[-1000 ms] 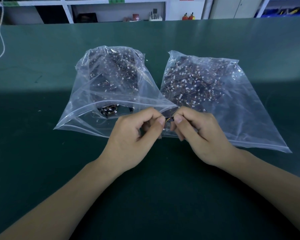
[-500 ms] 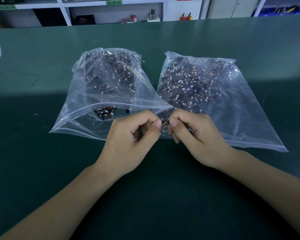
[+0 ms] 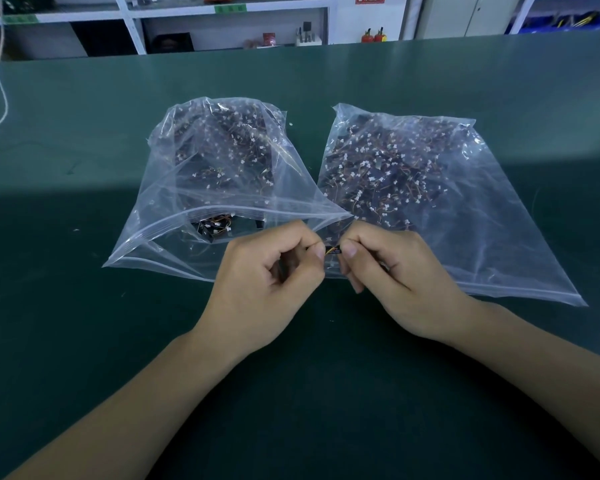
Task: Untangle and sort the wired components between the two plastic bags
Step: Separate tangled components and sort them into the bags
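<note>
- Two hands: left hand (image 3: 264, 275) and right hand (image 3: 399, 275) each pinch one wired component (image 3: 332, 251), small, dark, with orange wire, between them.
- Two clear bags beyond on the green table (image 3: 84, 341): left bag (image 3: 174, 216) mouth open, right bag (image 3: 482, 209), both holding many white-tipped components.
</note>
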